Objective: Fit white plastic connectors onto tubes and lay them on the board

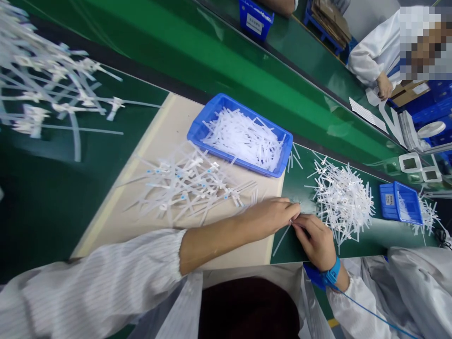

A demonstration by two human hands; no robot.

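Observation:
My left hand (273, 217) and my right hand (316, 239) meet fingertip to fingertip over the green table, just right of the tan mat. Both are closed in a pinch around a small piece of clear tubing (282, 240), whose thin length slants down and left from my fingers. What joins it at the fingertips is hidden. A blue strap with a cord (332, 274) circles my right wrist. Left of my hands, tubes with white and blue connectors (197, 181) lie spread on the mat (226, 247). A pile of short white tubing pieces with fittings (344, 200) lies to the right.
Behind the mat, a blue bin (197, 134) holds many short clear tubes (243, 136). Longer tubes with connectors (52, 89) heap at far left. A smaller blue bin (388, 200) stands at right. Across the green conveyor belt (169, 47), a co-worker's hand (384, 86) touches white strips.

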